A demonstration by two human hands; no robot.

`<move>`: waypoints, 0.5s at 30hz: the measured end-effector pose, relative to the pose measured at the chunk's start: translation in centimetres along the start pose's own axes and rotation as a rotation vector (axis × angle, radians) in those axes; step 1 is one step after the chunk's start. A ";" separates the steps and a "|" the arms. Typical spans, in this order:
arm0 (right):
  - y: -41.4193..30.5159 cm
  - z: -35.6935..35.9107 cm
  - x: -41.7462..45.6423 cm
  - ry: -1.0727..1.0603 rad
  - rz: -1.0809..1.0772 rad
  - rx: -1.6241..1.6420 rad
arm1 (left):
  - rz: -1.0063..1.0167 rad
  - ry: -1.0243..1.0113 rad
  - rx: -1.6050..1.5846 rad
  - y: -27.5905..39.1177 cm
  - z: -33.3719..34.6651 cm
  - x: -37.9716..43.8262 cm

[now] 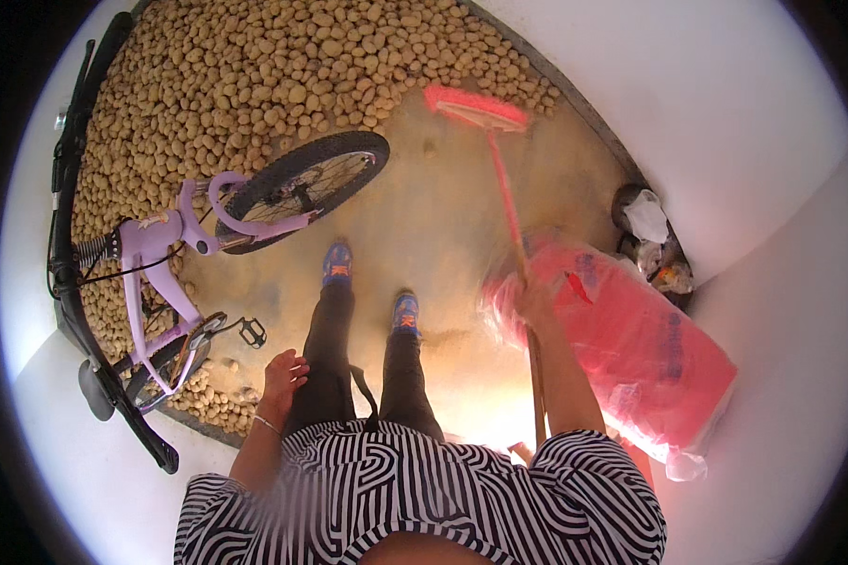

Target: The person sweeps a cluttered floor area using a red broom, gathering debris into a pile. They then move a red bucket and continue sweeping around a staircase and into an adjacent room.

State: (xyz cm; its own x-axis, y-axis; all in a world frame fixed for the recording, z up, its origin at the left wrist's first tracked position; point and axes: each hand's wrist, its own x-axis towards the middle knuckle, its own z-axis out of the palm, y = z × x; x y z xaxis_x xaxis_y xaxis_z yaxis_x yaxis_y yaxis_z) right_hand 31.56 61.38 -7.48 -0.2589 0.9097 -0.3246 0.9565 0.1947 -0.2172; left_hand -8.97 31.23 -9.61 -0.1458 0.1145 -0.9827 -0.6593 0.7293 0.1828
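Observation:
My right hand (535, 300) is closed round the long handle of a broom (505, 191), in front of my right side. The broom's pink bristle head (477, 109) lies at the edge of a large spread of potatoes (290, 70) on the floor. Its handle runs back past my right forearm. My left hand (286, 378) hangs beside my left thigh with its fingers slightly bent and apart, holding nothing. A bracelet is on that wrist. The nearest thing to it is the pedal (253, 332) of a purple bicycle.
The purple bicycle (152, 240) stands at the left, its front wheel (304, 191) reaching over the floor before my feet. A large pink bundle in clear plastic (629, 339) lies at the right. Behind it, dark containers with plastic bags (646, 217) stand against the white wall (714, 106).

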 end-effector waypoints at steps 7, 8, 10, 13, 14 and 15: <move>3.0 -3.2 -10.0 -0.237 0.272 0.501 | -0.021 -0.020 -0.001 -1.8 0.9 0.5; 3.5 -3.5 -10.2 -0.216 0.277 0.499 | -0.011 -0.027 -0.004 -2.0 1.1 0.4; 4.4 -3.7 -9.8 -0.161 0.269 0.438 | -0.028 -0.037 0.012 -2.2 1.6 0.3; 9.7 -0.2 -6.0 0.033 0.114 0.457 | -0.033 -0.070 0.058 -2.7 2.1 0.9; 10.7 0.6 -4.0 0.044 0.136 0.473 | -0.032 -0.077 0.074 -3.0 2.2 1.3; 6.5 -1.4 -0.3 -0.116 0.318 0.457 | -0.028 -0.053 0.060 -3.6 1.6 1.4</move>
State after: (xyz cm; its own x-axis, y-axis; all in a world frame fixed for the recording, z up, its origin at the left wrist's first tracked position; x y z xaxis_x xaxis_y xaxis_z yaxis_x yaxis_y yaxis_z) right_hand 38.03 62.89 -7.55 -0.0058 0.8462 -0.5328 0.8411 -0.2840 -0.4602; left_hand -5.62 29.78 -11.68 -0.0880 0.1278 -0.9879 -0.6172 0.7715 0.1548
